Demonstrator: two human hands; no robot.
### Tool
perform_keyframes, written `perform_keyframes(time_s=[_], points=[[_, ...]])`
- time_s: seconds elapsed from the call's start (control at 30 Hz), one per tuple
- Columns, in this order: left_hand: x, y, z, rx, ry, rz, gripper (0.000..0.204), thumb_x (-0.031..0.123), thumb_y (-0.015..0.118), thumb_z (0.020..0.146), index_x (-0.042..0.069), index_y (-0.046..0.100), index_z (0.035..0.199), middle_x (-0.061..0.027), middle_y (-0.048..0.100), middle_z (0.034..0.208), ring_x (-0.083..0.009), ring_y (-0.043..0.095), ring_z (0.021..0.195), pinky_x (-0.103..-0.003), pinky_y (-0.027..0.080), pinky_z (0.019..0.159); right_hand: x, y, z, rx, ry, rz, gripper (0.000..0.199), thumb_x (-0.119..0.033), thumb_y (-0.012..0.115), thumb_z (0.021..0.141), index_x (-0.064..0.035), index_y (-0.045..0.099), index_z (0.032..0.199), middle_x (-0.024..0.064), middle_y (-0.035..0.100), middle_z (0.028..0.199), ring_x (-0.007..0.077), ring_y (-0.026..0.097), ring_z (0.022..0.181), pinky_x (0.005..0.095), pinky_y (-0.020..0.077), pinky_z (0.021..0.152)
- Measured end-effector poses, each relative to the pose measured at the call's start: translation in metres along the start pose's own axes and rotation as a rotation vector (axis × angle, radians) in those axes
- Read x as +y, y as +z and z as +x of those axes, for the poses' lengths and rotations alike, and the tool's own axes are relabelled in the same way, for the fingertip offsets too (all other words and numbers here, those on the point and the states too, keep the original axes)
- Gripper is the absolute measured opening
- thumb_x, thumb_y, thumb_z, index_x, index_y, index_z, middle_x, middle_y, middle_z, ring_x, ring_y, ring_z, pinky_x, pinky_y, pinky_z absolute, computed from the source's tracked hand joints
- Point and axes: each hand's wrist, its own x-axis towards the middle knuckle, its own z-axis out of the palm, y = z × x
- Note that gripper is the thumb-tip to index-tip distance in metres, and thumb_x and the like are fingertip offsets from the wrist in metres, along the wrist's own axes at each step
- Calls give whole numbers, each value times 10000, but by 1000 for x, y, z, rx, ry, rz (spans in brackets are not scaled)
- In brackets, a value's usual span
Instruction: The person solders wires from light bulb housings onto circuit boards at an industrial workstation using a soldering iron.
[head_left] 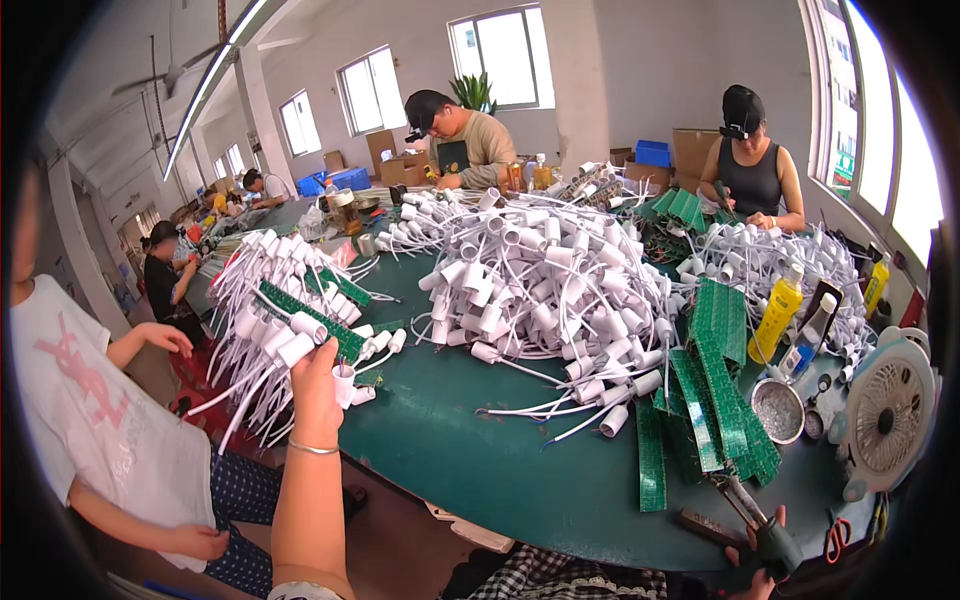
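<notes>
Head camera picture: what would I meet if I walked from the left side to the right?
White T-shirt → left hand → big middle pile of white sockets → larger yellow bottle → fan.

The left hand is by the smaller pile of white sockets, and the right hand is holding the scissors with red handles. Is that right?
Not quite: the right hand holds a tool with a dark handle, while the scissors lie off to its right, as the head view shows. The left hand is indeed by the smaller pile of white sockets.
</notes>
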Motion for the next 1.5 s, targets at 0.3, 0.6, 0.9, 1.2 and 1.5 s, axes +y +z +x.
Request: perform_keyframes(time_s=[0.3,0.6,0.9,1.2,1.5], points=[[-125,0,115,111,-103,153,368,-3,589,856,46,506,1211,-55,572,1114,-158,570,929,-307,487,751,23,-3,-11,205,-104,-148,310,-141,655,726,28,605,981,299,593,831,496,563,755,513,489,673],[-185,-15,138,318,-423,-29,236,57,591,853,-11,532,1072,-125,567,1055,-224,578,968,-322,502,846,80,-13,-43,208,-90,66,393,-283,630,858,19,589,1106,161,623,975,291,590,912,396,472,815],[-128,64,21,362,-3,-56,726,61,544,794,42,235,1451,-156,396,1351,-310,404,1222,-427,290,1069,-47,41,33,-75,181,588,653,-382,653,841,29,477,1318,238,563,1240,342,589,1094,448,451,944],[-118,-10,116,215,-22,1546,813,497,689,723,186,387,1410,-157,293,1501,-437,310,1322,-560,232,1068,-26,54,61,-130,154,671,702,-406,659,832,17,431,1344,215,568,1229,322,591,1087,444,473,918],[-132,7,131,87,112,1708,573,438,669,757,265,540,1288,-61,422,1413,-348,424,1232,-488,342,993,-24,83,78,-124,122,697,752,-430,664,823,6,385,1369,192,572,1217,302,594,1080,440,496,892]])
